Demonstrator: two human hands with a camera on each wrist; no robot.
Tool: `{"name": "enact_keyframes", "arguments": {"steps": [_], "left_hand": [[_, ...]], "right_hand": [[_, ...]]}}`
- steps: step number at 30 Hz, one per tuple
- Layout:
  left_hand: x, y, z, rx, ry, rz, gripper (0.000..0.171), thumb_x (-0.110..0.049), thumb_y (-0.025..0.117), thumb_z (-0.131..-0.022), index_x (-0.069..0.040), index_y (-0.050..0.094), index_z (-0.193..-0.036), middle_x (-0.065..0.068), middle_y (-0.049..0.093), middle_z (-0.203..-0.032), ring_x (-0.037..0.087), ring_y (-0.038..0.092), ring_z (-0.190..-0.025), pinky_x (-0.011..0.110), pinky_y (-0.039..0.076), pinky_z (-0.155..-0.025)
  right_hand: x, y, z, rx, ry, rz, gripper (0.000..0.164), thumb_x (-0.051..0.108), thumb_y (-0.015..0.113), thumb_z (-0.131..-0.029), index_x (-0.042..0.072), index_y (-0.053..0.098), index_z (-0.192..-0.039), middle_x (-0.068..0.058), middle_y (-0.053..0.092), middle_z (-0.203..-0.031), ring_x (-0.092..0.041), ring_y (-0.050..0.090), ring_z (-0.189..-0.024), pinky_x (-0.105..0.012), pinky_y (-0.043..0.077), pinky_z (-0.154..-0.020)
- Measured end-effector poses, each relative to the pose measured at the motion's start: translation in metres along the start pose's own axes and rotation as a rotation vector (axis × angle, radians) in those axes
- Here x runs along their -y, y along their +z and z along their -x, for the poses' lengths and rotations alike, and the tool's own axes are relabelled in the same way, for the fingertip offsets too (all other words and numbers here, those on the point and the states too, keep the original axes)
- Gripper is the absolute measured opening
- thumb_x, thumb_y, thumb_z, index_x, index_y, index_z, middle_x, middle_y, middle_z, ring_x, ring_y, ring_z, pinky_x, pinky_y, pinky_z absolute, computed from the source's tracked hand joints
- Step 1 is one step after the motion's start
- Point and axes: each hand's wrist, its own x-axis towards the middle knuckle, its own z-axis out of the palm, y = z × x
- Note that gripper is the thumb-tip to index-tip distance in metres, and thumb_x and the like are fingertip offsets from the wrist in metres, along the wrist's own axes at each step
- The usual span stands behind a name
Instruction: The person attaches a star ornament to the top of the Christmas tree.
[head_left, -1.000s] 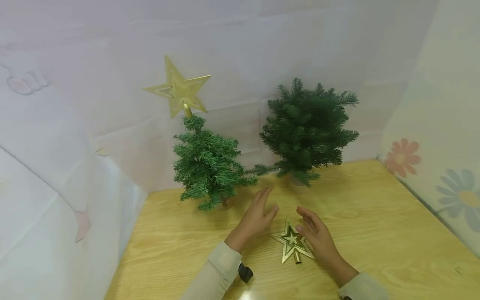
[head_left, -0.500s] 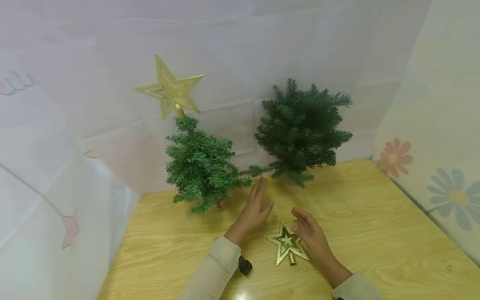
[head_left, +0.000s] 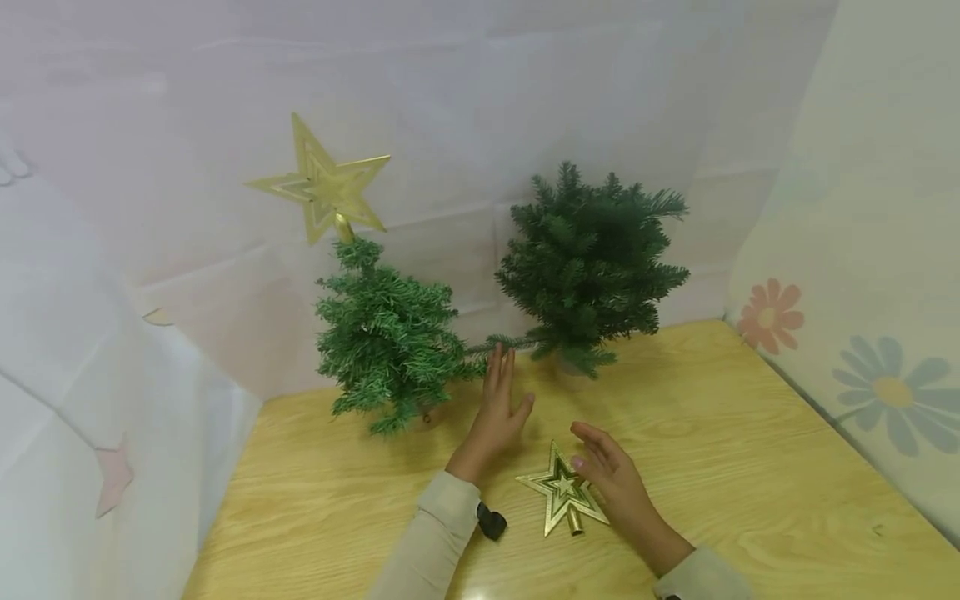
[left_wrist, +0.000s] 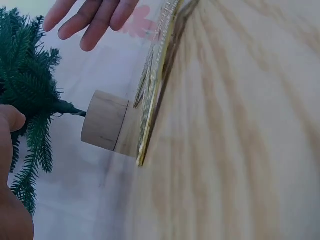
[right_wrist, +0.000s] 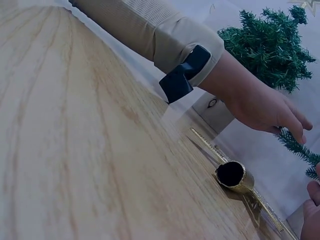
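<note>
My left hand (head_left: pixel 495 421) is stretched forward over the table between the two small trees, fingers straight, thumb spread. Its fingertips overlap the low branch tip of the dark green tree (head_left: pixel 592 258) at the right. My right hand (head_left: pixel 611 475), fingers gently bent and holding nothing, hovers beside the right edge of a gold star tree topper (head_left: pixel 551 510). That star lies flat, its hollow socket (right_wrist: pixel 243 181) toward me. At the left, a lighter green tree (head_left: pixel 386 333) carries another gold star topper (head_left: pixel 333 187) at its tip, leaning left.
Both trees stand at the back of the wooden table (head_left: pixel 712 467), close to a pale cloth backdrop (head_left: pixel 450 92). The dark tree has a round wooden base (left_wrist: pixel 105 120). A black strap piece (head_left: pixel 491 522) sits at my left cuff.
My left hand has reached farther forward, to the low branch. My right hand has stayed beside the lying star. The head view has turned slightly right, so the scene sits farther left.
</note>
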Motion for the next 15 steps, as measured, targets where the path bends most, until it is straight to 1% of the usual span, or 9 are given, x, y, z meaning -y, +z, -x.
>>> {"name": "enact_keyframes", "arguments": {"steps": [4, 8, 12, 15], "left_hand": [[0.003, 0.0038, -0.0026, -0.005, -0.004, -0.002, 0.082, -0.032, 0.055, -0.101, -0.011, 0.0, -0.158, 0.015, -0.012, -0.161, 0.039, -0.008, -0.146, 0.067, 0.017, -0.11], [0.0047, 0.0044, -0.0035, -0.011, -0.042, -0.004, 0.082, -0.032, 0.054, -0.101, -0.008, 0.0, -0.157, 0.016, -0.009, -0.162, 0.045, 0.0, -0.145, 0.07, 0.015, -0.109], [0.0042, 0.002, -0.0023, -0.006, -0.124, 0.023, 0.081, -0.034, 0.054, -0.101, -0.01, 0.001, -0.158, 0.013, 0.001, -0.163, 0.048, 0.005, -0.143, 0.068, 0.02, -0.109], [0.0041, -0.0001, -0.0018, 0.006, -0.193, 0.063, 0.081, -0.039, 0.052, -0.101, -0.014, 0.0, -0.158, 0.01, 0.004, -0.163, 0.045, 0.004, -0.144, 0.065, 0.026, -0.108]], "right_hand": [[0.0015, 0.0006, 0.0004, -0.008, 0.016, -0.019, 0.052, 0.008, 0.056, -0.099, 0.002, 0.035, -0.146, -0.022, 0.025, -0.154, -0.034, 0.016, -0.146, -0.019, 0.022, -0.111], [0.0028, 0.0002, 0.0018, -0.008, 0.028, -0.025, 0.052, 0.008, 0.056, -0.099, 0.002, 0.035, -0.146, -0.018, 0.026, -0.155, -0.034, 0.015, -0.146, -0.02, 0.022, -0.111], [0.0017, -0.001, 0.003, -0.008, 0.036, -0.026, 0.051, 0.008, 0.056, -0.099, 0.003, 0.036, -0.146, -0.017, 0.027, -0.155, -0.035, 0.016, -0.146, -0.022, 0.022, -0.111], [0.0009, -0.0019, 0.0039, -0.009, 0.038, -0.026, 0.05, 0.007, 0.055, -0.099, 0.003, 0.037, -0.146, -0.016, 0.028, -0.155, -0.034, 0.017, -0.146, -0.025, 0.022, -0.112]]}}
